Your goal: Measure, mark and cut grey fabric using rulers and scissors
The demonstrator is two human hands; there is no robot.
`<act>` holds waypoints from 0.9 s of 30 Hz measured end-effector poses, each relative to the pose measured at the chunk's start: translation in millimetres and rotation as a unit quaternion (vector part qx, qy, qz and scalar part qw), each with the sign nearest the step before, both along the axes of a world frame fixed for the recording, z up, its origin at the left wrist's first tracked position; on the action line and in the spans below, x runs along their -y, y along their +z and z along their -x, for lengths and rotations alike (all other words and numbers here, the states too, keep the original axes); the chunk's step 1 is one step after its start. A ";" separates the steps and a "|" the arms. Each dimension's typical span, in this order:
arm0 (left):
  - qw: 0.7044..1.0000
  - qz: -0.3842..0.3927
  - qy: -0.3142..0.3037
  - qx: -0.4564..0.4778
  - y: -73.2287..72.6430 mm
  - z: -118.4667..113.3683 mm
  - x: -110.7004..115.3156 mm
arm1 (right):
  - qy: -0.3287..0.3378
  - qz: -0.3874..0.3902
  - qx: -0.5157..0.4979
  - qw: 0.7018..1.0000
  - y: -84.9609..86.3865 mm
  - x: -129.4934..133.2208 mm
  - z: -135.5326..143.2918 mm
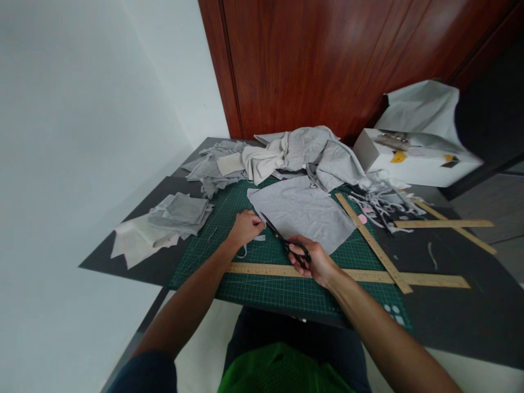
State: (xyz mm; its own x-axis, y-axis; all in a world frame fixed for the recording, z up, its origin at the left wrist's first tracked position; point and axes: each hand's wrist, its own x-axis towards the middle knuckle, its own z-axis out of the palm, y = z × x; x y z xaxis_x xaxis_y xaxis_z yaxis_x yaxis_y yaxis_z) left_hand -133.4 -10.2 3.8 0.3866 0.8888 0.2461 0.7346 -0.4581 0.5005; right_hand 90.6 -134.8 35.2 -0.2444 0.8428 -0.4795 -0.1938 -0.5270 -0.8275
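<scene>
A pair of black scissors [300,254] is in my right hand [317,262], fingers through the handles. Their blades point up and left, lying along the left edge of a flat piece of grey fabric [303,210]. My left hand [244,228] pinches at that same edge, close to the blade tips; its fingertips partly hide what they grip. Below the left hand, a small grey scrap [259,238] and a thin curled strip [242,252] lie on the green cutting mat [270,295].
A wooden ruler [254,268] crosses the mat near me; another ruler [370,240] slants over it at right. Folded fabric [180,214] lies left, heaped grey cloth [311,144] behind. At back right are a white box [417,164] and tangled strips [387,199].
</scene>
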 end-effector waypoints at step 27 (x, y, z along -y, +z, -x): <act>1.000 0.008 -0.012 0.009 -1.3 1.7 -1.1 | -0.019 0.011 0.026 0.999 0.9 -7.7 10.7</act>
